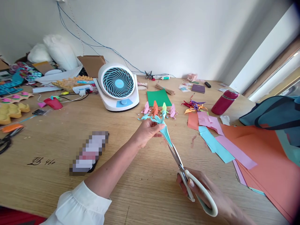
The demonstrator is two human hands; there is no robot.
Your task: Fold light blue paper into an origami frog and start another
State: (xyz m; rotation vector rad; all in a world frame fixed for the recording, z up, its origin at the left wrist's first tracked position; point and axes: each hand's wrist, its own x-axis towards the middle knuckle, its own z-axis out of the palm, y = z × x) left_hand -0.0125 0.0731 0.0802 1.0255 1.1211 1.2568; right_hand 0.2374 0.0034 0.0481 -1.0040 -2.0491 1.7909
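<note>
Between the thumb and fingers of my left hand [150, 131] is a light blue folded paper piece [167, 135], its long point hanging down to the right. My right hand [199, 184] is closed round the white handles of a pair of scissors [180, 162]. The scissor blades point up and away, slightly apart, with their tips at the lower end of the blue paper. Just beyond my left hand stand several folded paper figures, among them an orange one [155, 108] and a pink one [172, 111]. Behind them lies a green paper square [159, 98].
A white fan [118, 84] stands at the back left, with a phone [90, 152] nearer me. To the right are coloured paper strips [217, 145], large orange sheets [257, 156], a red bottle [224, 102] and a blue bag [272, 114]. Black scissors [9, 139] lie far left.
</note>
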